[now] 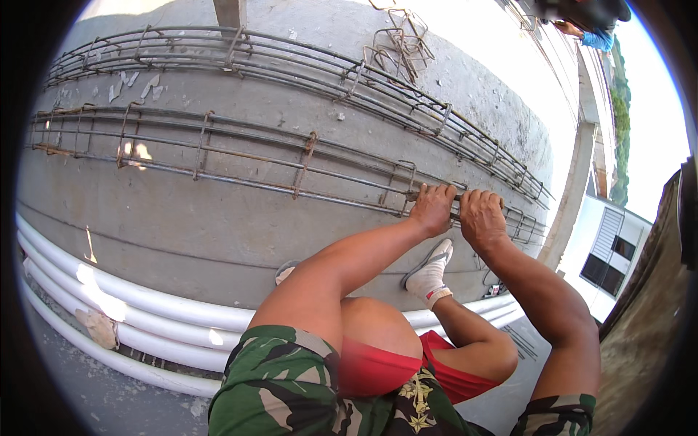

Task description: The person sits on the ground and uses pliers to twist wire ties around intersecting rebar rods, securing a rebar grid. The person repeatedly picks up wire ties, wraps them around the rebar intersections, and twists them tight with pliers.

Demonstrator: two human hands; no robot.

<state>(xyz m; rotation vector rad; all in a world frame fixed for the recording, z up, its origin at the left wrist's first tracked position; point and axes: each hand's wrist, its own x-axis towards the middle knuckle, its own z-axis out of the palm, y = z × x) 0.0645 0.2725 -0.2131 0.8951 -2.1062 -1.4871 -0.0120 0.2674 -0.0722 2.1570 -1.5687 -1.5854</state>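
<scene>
A long rebar cage (251, 159), made of lengthwise steel bars tied with square stirrups, lies across the concrete floor before me. Near its right end, my left hand (434, 210) curls around a dark steel bar (457, 198), knuckles up. Close beside it, my right hand (483, 215) grips the same bar from above. The fingers hide whether that bar belongs to the cage or is a separate piece. A rusty stirrup (305, 165) crosses the cage to the left of my hands. Another stirrup (409, 177) stands right next to my left hand.
A second rebar cage (305, 82) runs behind the first. Beyond it are loose bent stirrups (401, 46) in a tangle. White plastic pipes (163, 308) lie beside and under me. A concrete post (572, 191) rises at right. Another person's hand (570, 28) shows at top right.
</scene>
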